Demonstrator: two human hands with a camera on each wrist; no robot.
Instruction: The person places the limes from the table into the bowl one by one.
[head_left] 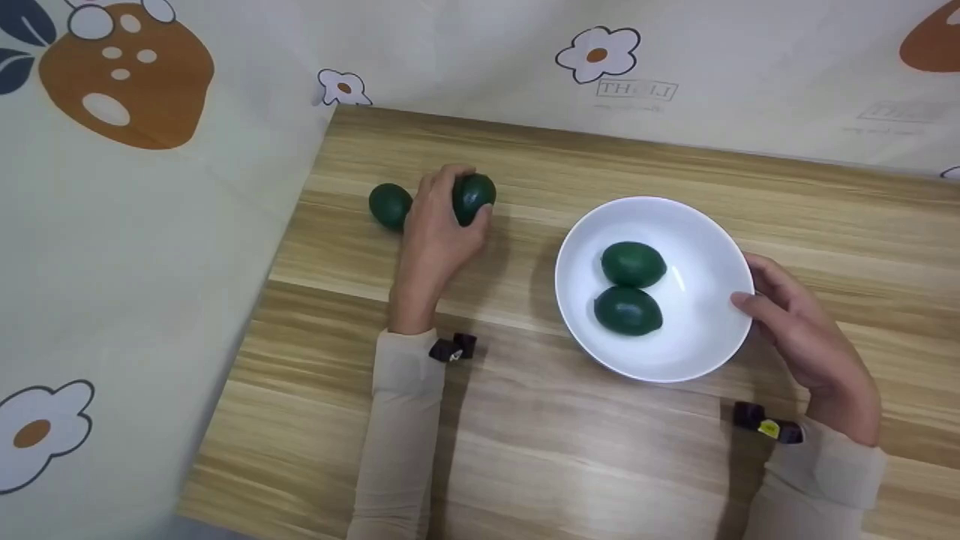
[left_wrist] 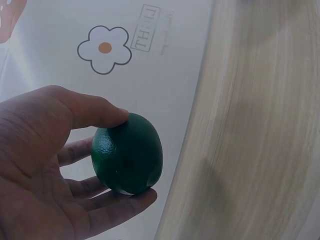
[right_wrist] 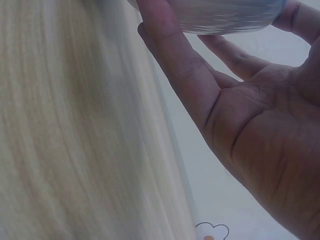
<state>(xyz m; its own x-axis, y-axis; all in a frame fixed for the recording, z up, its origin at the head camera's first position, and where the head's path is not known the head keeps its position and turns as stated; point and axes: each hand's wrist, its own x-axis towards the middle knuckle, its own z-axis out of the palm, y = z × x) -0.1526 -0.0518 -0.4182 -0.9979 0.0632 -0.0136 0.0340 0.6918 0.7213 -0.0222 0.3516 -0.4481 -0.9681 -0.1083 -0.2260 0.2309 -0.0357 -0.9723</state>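
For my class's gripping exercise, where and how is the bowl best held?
Probably take the bowl by its right rim, from the right, like the right hand: the thin edge suits a pinch, and its limes lie leftward, leaving thumb room.

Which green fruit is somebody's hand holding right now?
The green fruit in the left hand. It alone is gripped: another fruit lies on the table beside that hand, and two fruits sit inside the white bowl.
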